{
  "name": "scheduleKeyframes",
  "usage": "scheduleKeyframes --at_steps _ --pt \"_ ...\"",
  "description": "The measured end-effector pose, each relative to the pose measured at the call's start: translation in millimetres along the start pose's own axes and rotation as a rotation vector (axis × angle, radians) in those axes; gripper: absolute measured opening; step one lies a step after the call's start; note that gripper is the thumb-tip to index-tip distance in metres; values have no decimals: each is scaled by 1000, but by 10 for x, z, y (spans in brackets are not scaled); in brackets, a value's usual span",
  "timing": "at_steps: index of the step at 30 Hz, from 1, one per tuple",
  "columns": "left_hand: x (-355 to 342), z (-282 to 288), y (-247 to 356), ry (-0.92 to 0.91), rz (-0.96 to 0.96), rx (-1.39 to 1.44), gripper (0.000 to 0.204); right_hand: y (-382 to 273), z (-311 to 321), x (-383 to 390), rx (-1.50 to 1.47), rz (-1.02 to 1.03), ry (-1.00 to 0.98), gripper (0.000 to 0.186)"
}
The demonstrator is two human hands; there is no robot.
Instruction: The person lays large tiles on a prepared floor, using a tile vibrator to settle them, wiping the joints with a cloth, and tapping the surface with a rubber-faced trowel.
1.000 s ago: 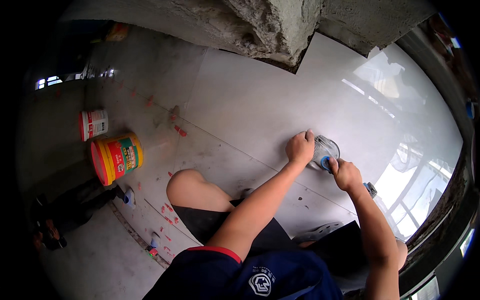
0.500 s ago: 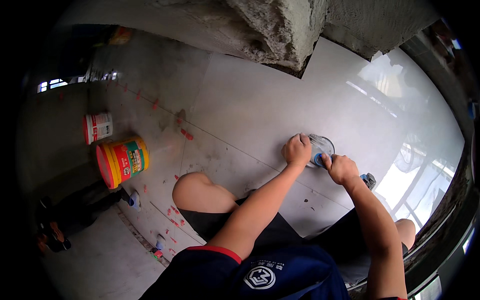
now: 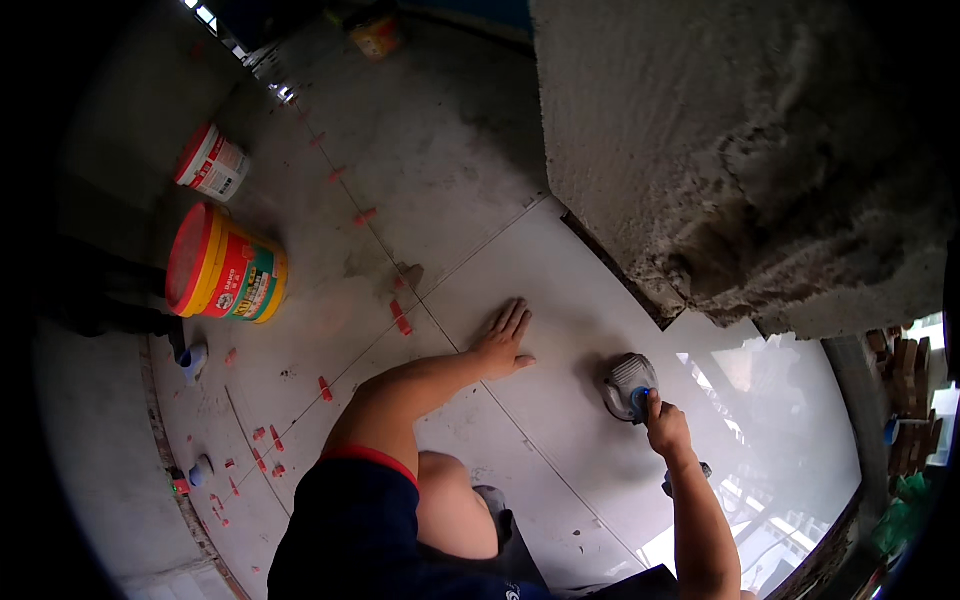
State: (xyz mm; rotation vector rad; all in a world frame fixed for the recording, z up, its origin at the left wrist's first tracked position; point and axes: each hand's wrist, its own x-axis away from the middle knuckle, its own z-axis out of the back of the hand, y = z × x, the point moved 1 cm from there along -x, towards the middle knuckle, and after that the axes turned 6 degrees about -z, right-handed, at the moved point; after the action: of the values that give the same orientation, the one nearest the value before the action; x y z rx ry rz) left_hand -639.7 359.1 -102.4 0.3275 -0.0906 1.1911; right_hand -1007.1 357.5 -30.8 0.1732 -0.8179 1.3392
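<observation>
My right hand (image 3: 670,428) is wrapped round the handle of a tile vibrator (image 3: 628,382), with its ribbed grey head and blue-lit control on the far side of my fist. The vibrator's round base is on a large, glossy pale tile (image 3: 575,300). To its left, my left hand (image 3: 503,345) lies flat on the same floor surface with fingers spread, near a joint between tiles, holding nothing. Red tile-levelling wedges (image 3: 401,318) stand along the joints to the left of that hand.
A rough concrete column (image 3: 740,170) rises at the far right. On the left are a yellow-and-red bucket (image 3: 235,270) and a smaller white-and-red bucket (image 3: 215,165). Another person's shoe (image 3: 193,360) shows beside them. Stacked bricks (image 3: 910,380) stand at the right edge.
My left hand has come off the vibrator and now rests flat on the tile to the left. The right hand keeps its hold. The view has swung and shifted, bringing the column closer.
</observation>
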Motion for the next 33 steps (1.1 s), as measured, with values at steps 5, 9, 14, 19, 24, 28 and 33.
scheduleKeyframes --at_steps 5,9,14,19,24,28,33 --pt "309 -149 -101 228 42 19 87 -319 52 -339 47 45 48 82" --pt "252 -178 -92 286 58 77 86 -473 52 -529 125 48 124 84" --pt "282 -156 -137 297 72 87 87 -810 42 -574 154 -35 -20 81" --pt "259 -175 -146 312 62 126 87 -1000 -74 -712 282 26 12 80" --pt "345 -165 -196 352 63 155 86 -1558 -64 -726 265 -37 -111 78" --pt "87 -123 -226 403 119 198 85 -1079 -237 -1159 424 130 -155 53" --pt "-588 77 -1008 549 300 150 82 -1472 -253 -1038 319 289 -104 67"
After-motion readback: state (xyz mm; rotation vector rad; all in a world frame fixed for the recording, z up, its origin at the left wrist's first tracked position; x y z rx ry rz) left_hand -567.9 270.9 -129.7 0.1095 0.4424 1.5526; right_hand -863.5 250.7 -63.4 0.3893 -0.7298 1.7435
